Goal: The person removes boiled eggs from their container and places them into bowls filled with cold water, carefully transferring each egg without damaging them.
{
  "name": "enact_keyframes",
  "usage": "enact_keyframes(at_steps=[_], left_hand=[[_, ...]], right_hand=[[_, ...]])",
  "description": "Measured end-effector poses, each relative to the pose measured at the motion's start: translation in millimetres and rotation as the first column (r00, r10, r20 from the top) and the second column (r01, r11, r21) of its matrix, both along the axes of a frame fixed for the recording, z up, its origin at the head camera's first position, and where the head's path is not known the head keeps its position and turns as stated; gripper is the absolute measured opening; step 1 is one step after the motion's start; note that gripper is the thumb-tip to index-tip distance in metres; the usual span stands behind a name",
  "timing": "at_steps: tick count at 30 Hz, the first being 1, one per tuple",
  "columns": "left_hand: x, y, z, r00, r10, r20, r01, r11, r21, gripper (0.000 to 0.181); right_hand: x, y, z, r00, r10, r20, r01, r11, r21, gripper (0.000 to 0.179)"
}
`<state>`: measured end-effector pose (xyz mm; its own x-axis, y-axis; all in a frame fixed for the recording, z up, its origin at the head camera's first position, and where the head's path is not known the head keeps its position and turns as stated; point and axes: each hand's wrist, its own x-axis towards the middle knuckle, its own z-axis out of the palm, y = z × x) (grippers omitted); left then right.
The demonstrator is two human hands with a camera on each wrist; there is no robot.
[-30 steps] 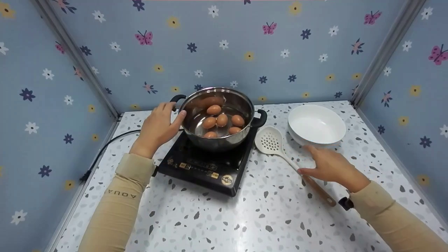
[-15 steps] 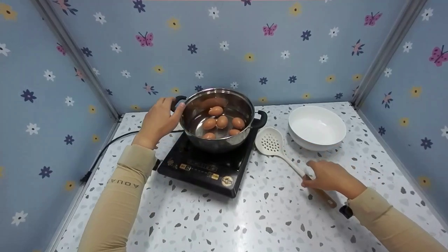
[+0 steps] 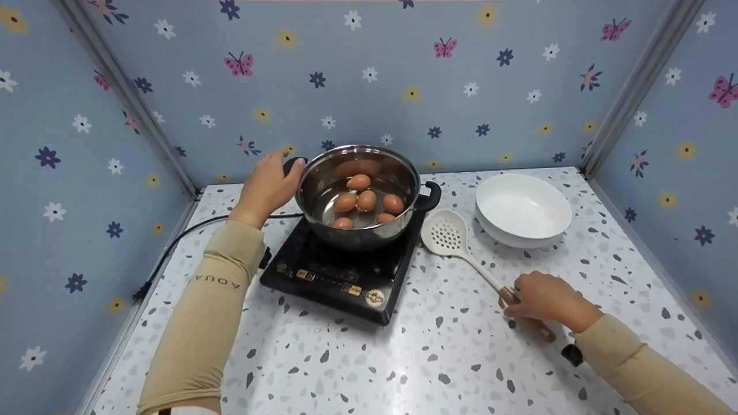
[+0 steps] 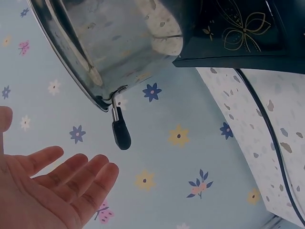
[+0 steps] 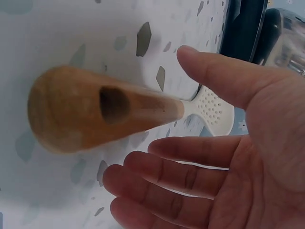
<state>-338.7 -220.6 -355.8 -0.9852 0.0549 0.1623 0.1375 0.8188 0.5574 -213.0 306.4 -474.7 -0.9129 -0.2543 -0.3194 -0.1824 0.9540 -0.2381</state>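
Note:
A steel pot (image 3: 357, 233) with several brown eggs (image 3: 366, 200) inside stands on a black induction cooker (image 3: 328, 288). My left hand (image 3: 266, 187) is beside the pot's left black handle (image 4: 121, 133), and the left wrist view has its fingers (image 4: 95, 183) extended, apart from the handle. On the right lies a white slotted spoon (image 3: 445, 231) with a wooden handle (image 5: 143, 107). My right hand (image 3: 548, 300) is over that handle; in the right wrist view the thumb and fingers are spread on either side of it, with gaps showing.
A white bowl (image 3: 522, 207) stands behind the spoon handle on the speckled table (image 3: 438, 369). A black cord (image 3: 173, 242) runs left from the cooker. Flower-patterned walls (image 3: 369, 104) enclose the table at the back and both sides.
My right hand has moved from near the bowl's rim down over the spoon's wooden handle. My left hand has shifted slightly toward the back, by the pot handle.

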Motion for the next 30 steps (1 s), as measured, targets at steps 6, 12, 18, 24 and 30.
enact_keyframes(at_steps=[6, 12, 18, 24, 30], left_hand=[[-10.5, 1.3, -3.1, 1.000, 0.008, 0.011, -0.009, 1.000, 0.027, 0.077], [-20.0, -0.2, -5.6, 0.999, 0.033, 0.036, -0.035, 0.999, 0.042, 0.076], [-28.6, -2.7, -9.2, 0.997, 0.049, 0.066, -0.052, 0.998, 0.041, 0.075], [-33.0, -3.6, -11.8, 0.993, 0.059, 0.098, -0.069, 0.992, 0.101, 0.071], [-37.3, -5.4, -15.8, 0.990, 0.039, 0.136, -0.064, 0.981, 0.183, 0.068]], right_hand=[[2.6, 1.2, -5.6, 1.000, -0.010, -0.004, 0.010, 1.000, -0.011, 0.035], [4.6, 2.6, -8.3, 0.999, -0.016, -0.033, 0.015, 1.000, -0.024, 0.031], [5.2, 3.1, -10.4, 0.998, -0.046, -0.033, 0.045, 0.999, -0.028, 0.032], [6.5, 4.8, -11.1, 0.997, -0.070, -0.013, 0.069, 0.996, -0.063, 0.025], [9.1, 9.1, -8.4, 0.992, -0.114, 0.060, 0.122, 0.982, -0.147, 0.023]])
